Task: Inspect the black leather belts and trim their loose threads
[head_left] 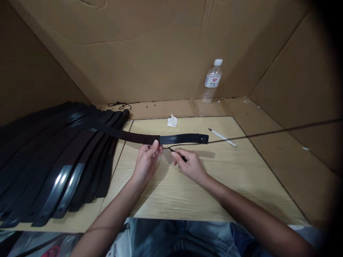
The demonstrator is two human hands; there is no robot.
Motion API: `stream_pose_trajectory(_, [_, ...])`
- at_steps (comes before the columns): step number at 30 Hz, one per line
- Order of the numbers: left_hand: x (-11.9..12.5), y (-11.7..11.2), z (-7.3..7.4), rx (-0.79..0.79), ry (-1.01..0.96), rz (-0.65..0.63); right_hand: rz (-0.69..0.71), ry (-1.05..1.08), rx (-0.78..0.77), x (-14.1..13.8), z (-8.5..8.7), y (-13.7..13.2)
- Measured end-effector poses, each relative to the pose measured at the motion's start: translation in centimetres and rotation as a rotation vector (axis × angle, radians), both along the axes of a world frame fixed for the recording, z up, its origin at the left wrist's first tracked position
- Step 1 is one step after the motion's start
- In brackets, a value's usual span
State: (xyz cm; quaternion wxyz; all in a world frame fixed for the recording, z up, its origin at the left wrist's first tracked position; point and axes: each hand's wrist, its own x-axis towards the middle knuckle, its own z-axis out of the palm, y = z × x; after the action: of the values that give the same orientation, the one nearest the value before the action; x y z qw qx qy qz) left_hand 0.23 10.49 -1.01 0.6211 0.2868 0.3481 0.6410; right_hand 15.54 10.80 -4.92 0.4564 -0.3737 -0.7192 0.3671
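My left hand (147,159) pinches a long black strap (184,139) near the middle, holding it level above the light wooden board (187,192). The strap's free end, with a small hole, points right. My right hand (187,165) is closed on a small dark tool whose tip meets a thin dark cord (268,133) just below the strap. The cord runs off to the right edge of the view.
A large fan of black straps (53,167) covers the left side. A white pencil (222,137), a crumpled white scrap (172,121) and a plastic water bottle (212,81) lie beyond my hands. Cardboard walls (150,46) enclose the workspace.
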Motion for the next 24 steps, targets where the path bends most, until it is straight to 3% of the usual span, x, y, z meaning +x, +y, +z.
stream_pose_trajectory(24, [0.05, 0.06, 0.32, -0.003, 0.024, 0.021, 0.004, 0.025, -0.044, 0.2, -0.09, -0.11])
